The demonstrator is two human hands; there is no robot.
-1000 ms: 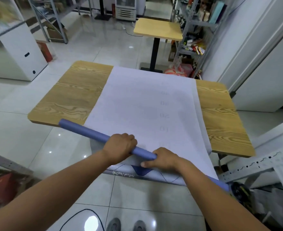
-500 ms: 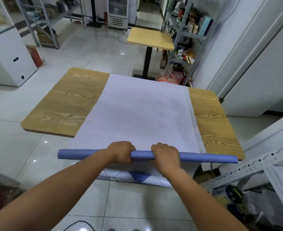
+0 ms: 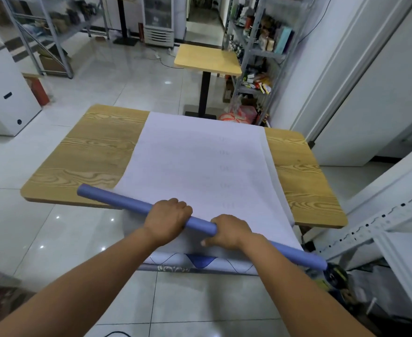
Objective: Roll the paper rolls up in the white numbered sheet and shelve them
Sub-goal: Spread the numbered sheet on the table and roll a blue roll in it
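Both hands, left hand (image 3: 167, 218) and right hand (image 3: 231, 231), grip the blue roll (image 3: 127, 203) at the white sheet's (image 3: 195, 166) near edge on the desk (image 3: 98, 147); next, square it and roll forward.

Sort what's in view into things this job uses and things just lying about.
Job: long blue paper roll, white numbered sheet, wood-grain table, left hand and right hand gripping the roll.
Lying about: small yellow pedestal table, white floor cabinet, red bag on the floor.
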